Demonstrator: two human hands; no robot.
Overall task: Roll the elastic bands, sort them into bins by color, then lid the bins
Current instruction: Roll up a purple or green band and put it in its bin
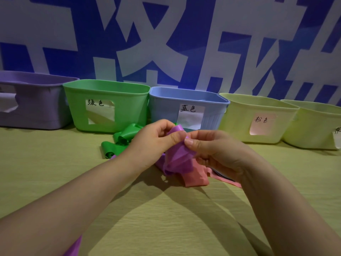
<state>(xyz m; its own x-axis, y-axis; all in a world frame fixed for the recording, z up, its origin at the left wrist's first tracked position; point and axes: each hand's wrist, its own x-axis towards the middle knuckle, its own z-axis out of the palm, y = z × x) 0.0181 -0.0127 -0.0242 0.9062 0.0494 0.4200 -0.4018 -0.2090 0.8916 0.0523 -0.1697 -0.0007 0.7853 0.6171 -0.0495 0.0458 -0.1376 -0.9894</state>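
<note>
Purple flat elastic band [180,154] held just over the tan table [166,218], before the pale-blue plastic bin [166,111] — left hand [153,143] and right hand [212,150] both pinch its upper end. Risk: tail lies on the salmon-pink flat band [195,179] — rolling may drag it in; slack pinch lets the coil spring open.

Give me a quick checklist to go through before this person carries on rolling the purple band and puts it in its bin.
1. Both hands have the band: ok. The left hand and right hand pinch the purple band.
2. Band rolled tight: not ok. It hangs loose and crumpled.
3. Band free of the pink band beneath it: cannot tell. The two overlap.
4. Matching bin open: ok. The purple bin at the far left has no lid on.
5. Path to that bin: cannot tell. Green bands lie on the table on that side.
6. Lids at hand: cannot tell. None shows in view.
</note>
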